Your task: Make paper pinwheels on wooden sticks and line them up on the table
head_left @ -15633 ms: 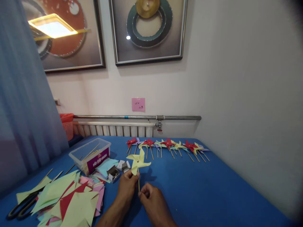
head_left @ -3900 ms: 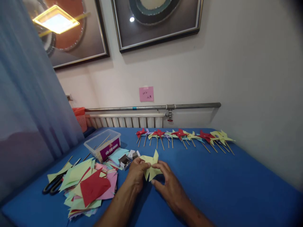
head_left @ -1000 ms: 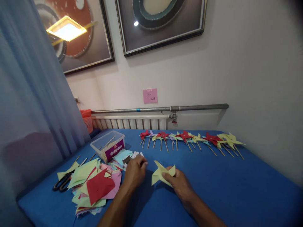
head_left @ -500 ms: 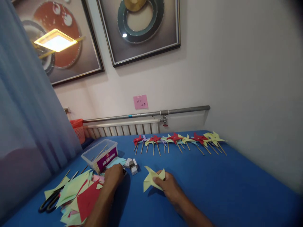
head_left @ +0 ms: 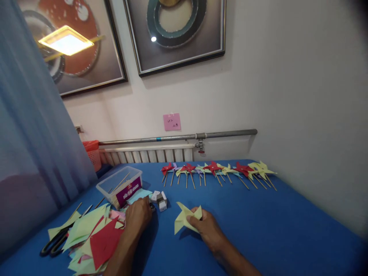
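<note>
My right hand [head_left: 208, 228] pinches a pale yellow paper pinwheel [head_left: 184, 219] between thumb and fingers, just above the blue surface; no stick shows on it. To its left, my left hand [head_left: 138, 212] is closed and lowered by the plastic tub. Its fingers are mostly hidden, and a small dark object [head_left: 152, 207] with a shiny end shows at their edge. Light blue paper [head_left: 139, 196] lies just beyond that hand. Two small boxes [head_left: 161, 203] are close by on the right. Under my left forearm spreads a pile of coloured paper [head_left: 86, 226], with a red sheet [head_left: 105, 242] on top.
A clear plastic tub [head_left: 106, 183] holds thin wooden sticks. Black-handled scissors [head_left: 56, 242] lie left of the paper pile. Finished pinwheels on sticks [head_left: 213, 168] line the back of the blue-covered table [head_left: 258, 234]. Behind are a radiator [head_left: 149, 155], a pipe and a red basket [head_left: 93, 155].
My left hand has shifted very slightly at the same spot by the tub. My right hand keeps hold of the yellow pinwheel. The view has tilted a little.
</note>
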### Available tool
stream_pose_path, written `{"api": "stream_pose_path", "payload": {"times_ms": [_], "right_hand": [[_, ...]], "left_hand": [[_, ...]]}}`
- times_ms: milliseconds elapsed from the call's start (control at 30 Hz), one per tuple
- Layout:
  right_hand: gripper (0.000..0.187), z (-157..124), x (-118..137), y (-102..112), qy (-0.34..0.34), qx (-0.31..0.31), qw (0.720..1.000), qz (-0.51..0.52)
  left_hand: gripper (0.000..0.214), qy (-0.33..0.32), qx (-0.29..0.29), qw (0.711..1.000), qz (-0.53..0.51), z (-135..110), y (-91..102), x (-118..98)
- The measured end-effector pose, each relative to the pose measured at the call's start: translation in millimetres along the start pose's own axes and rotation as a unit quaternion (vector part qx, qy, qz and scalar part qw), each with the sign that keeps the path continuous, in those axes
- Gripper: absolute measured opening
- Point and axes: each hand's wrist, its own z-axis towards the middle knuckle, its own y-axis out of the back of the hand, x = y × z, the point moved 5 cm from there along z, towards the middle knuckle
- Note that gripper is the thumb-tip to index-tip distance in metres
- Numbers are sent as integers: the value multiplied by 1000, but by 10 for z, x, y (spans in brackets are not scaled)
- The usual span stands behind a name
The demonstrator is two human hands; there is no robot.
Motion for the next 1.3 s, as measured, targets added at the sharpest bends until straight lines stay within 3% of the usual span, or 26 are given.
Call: {"api": "stream_pose_path", "payload": {"times_ms": [400, 633, 967, 1167, 1300], "right_hand": [[29, 79, -125, 0, -4, -10, 999, 36], [31, 102, -150, 9, -13, -23, 999, 19], [28, -3, 0, 11, -2, -6, 1000, 27], [30, 56, -60, 36, -7, -25, 1000, 6], [32, 47, -62, 48, -18, -28, 999, 23]], "left_hand": [[36, 6, 29, 1000, -2, 18, -51, 11], [23, 0, 21, 999, -41, 17, -43, 35], [27, -25, 11, 997, -78, 41, -71, 65], [31, -20, -34, 997, -67, 52, -32, 84], [29, -48, -79, 984, -150, 63, -41, 59]]}}
